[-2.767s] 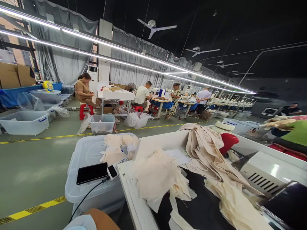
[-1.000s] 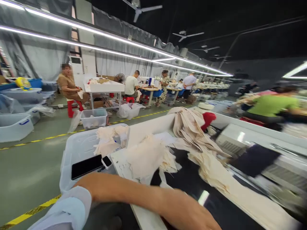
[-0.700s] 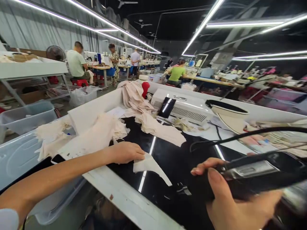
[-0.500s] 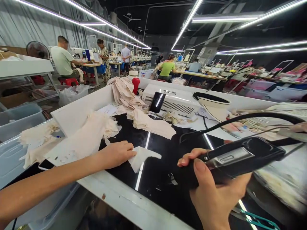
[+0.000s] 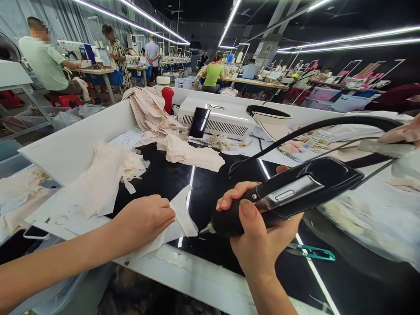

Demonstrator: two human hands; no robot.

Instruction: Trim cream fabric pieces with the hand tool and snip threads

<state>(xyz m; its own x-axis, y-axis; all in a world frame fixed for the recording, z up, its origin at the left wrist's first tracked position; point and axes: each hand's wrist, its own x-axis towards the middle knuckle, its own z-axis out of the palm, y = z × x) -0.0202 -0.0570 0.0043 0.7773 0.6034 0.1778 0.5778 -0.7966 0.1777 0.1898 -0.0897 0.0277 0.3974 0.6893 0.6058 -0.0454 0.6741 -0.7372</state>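
Note:
My left hand (image 5: 147,221) lies with its fingers pressed together on a cream fabric piece (image 5: 183,211), spread over the near edge of the black glossy work surface (image 5: 157,162). My right hand (image 5: 264,236) is wrapped around a black corded hand tool (image 5: 305,188), which has a metal lever along its side. The tool's small metal tip (image 5: 207,228) points left, close to the fabric's right corner; I cannot tell whether they touch. Teal-handled thread snips (image 5: 316,253) lie just right of my right wrist.
Cream fabric stacks lie left (image 5: 98,179) and behind (image 5: 193,153). A phone (image 5: 199,122) leans on a white slotted box (image 5: 226,116). The tool's thick cable (image 5: 315,127) arches to the right, where another person's hand (image 5: 402,131) shows. People sit at sewing tables beyond.
The view has shifted, so the surroundings sit further left and higher. More of the fabric piece now shows under my left hand, its shape turned. The tool tip is now close to the fabric.

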